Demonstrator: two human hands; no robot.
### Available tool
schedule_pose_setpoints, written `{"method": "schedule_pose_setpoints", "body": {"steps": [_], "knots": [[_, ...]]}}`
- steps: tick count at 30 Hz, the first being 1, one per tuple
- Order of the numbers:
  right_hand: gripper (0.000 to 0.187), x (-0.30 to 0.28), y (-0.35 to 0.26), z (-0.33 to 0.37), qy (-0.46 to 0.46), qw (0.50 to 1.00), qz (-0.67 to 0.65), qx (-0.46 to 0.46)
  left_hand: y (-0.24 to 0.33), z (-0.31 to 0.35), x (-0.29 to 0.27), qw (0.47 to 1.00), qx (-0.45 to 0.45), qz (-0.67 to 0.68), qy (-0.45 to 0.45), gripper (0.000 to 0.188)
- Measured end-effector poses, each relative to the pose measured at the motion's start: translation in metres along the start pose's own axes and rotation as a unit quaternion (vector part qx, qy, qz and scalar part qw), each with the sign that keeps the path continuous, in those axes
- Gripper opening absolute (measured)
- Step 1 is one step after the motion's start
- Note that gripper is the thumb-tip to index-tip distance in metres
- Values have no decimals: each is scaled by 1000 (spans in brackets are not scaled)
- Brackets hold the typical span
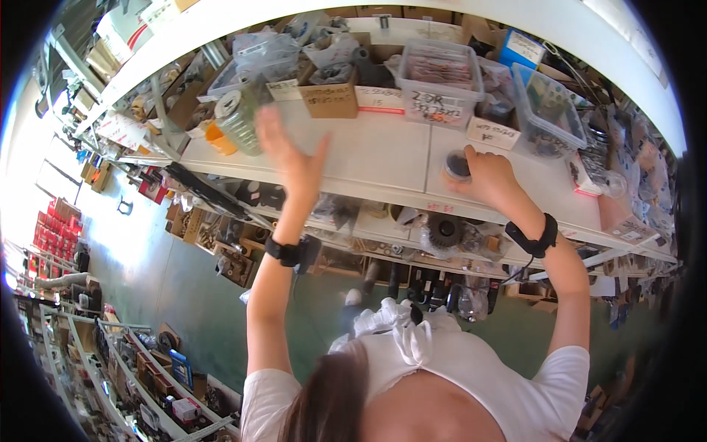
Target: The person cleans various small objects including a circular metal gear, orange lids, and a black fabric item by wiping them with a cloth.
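My left hand is raised over the white shelf board, smeared by motion, its thumb standing apart from the fingers and nothing visible in it. Just left of it stands a clear greenish plastic jar with a pale round lid, close to the fingertips; I cannot tell whether they touch. My right hand is closed around a small round clear container with a dark top or contents, near the shelf's front edge. Its fingers cover the container's right side.
Behind my hands stand a cardboard box, a clear bin of packed parts and a blue-rimmed clear bin. An orange cup-like piece sits beside the jar. The lower shelf holds a dark gear-like part and several boxes.
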State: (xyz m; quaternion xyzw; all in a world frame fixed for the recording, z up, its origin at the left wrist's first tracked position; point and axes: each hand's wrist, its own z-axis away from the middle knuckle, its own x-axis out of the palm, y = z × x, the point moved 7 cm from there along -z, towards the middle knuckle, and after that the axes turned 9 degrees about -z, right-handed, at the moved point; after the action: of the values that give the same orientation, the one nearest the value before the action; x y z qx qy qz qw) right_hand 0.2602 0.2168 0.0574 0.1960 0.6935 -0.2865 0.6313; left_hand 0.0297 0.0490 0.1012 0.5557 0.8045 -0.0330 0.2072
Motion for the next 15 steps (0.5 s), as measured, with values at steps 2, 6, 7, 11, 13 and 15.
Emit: {"method": "schedule_pose_setpoints", "body": {"steps": [2, 6, 7, 11, 13, 15], "knots": [[61, 2, -29, -4, 28, 998, 5, -52, -87, 10, 7, 987, -161, 7, -6, 103], [59, 11, -89, -26, -15, 994, 9, -106, -151, 1, 33, 979, -194, 5, -58, 107], [59, 15, -103, -32, -11, 993, 16, -116, -159, 0, 41, 972, -222, 45, -53, 107], [61, 31, -146, -69, 10, 994, -3, -108, -166, -5, 63, 952, -268, 91, -115, 100], [64, 34, -158, -86, 59, 994, 9, -90, -156, -6, 66, 941, -276, 115, -159, 98], [67, 31, -169, -98, 112, 991, 23, -76, -152, -4, 78, 906, -268, 223, -242, 94]]}}
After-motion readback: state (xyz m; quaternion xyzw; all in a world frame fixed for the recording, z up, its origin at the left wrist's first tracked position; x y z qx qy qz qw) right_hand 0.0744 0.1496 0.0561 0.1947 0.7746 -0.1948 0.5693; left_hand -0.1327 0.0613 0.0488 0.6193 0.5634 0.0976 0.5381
